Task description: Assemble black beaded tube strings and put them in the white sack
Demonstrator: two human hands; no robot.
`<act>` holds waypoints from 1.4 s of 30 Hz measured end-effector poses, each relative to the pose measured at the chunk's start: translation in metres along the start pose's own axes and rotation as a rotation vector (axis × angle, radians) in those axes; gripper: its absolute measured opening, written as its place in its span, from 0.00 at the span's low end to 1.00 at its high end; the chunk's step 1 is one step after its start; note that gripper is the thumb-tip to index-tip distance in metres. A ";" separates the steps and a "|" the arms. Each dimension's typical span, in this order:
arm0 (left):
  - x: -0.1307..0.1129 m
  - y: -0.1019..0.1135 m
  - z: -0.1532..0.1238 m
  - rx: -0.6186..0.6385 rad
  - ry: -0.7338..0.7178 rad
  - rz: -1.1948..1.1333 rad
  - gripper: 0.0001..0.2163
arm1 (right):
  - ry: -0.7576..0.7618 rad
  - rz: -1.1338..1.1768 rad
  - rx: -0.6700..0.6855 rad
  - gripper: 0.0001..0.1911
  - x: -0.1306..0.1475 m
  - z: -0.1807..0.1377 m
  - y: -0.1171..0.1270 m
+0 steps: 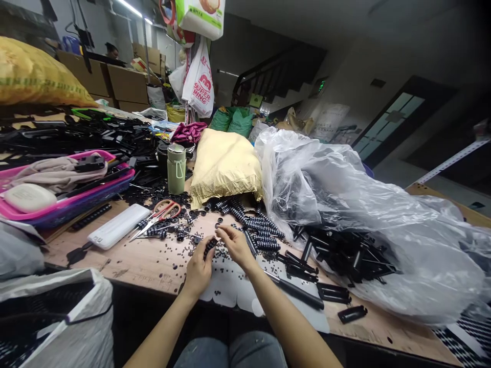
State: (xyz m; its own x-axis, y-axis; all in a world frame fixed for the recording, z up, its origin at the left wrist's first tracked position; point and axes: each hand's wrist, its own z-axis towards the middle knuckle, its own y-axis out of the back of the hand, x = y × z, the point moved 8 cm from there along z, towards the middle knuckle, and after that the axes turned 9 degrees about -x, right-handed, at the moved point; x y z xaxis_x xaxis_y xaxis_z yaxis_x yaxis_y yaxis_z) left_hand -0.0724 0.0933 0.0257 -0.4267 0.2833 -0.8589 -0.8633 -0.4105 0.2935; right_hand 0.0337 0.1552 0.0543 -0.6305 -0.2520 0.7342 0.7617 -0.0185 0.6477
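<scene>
Dotted cylinder tilted in the left hand

From where I stand, it is held just above the worn, wood-toned table, straight in front of the seated person. Its long axis slants: the upper end leans right and away from the body, the lower end runs back toward the left palm. The left fingers are closed around it, thumb on one side. The right hand has thumb and fingertips drawn nearly together just beside the upper end; I can't tell whether something tiny sits between them.

A smooth white sheet lies below, strewn with tiny black bits. Farther back, similar pieces, slim and rod-like, lie heaped before a crinkled cream sack. To the right, a glossy, crumpled clear bag spreads around hard black tubular parts.

The held piece is stubby and black with pale spots, partly covered by fingers.
</scene>
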 end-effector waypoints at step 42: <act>0.002 -0.026 -0.012 0.109 0.193 -0.205 0.15 | 0.285 -0.320 -0.027 0.12 0.005 -0.022 0.030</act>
State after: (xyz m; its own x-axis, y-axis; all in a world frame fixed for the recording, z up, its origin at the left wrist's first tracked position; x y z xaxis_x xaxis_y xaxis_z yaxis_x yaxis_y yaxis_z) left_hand -0.0476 0.0936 0.0113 -0.1899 0.1761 -0.9659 -0.9547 -0.2628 0.1398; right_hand 0.0567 0.1326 0.0726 -0.7716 -0.4871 0.4091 0.5407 -0.1633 0.8252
